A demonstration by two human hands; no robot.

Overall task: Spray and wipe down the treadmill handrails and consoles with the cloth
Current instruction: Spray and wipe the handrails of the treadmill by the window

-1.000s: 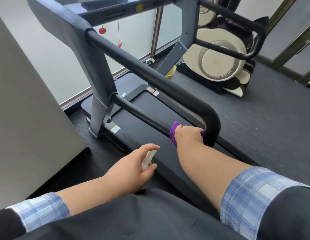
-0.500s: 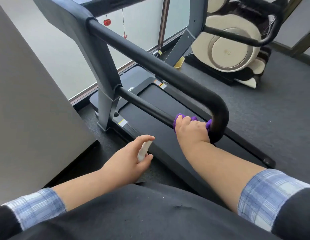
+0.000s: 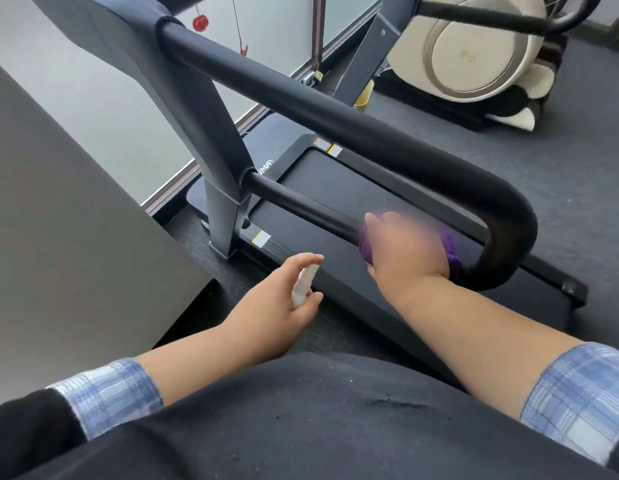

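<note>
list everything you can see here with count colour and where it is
treadmill handrail: one, black, looping from the upright to a bend at right and back along a lower bar
treadmill upright: one, dark grey, left of centre
treadmill belt deck: one, black, on the floor under the handrail
cloth: one, purple, wrapped on the lower bar under the right hand
spray bottle: one, white, in the left hand
elliptical machine: one, cream and black, top right
red ornament: one, hanging by the window, top
grey panel: one, at left
carpet: dark grey floor
left hand: holds the spray bottle
right hand: blurred, grips the cloth on the bar
</note>
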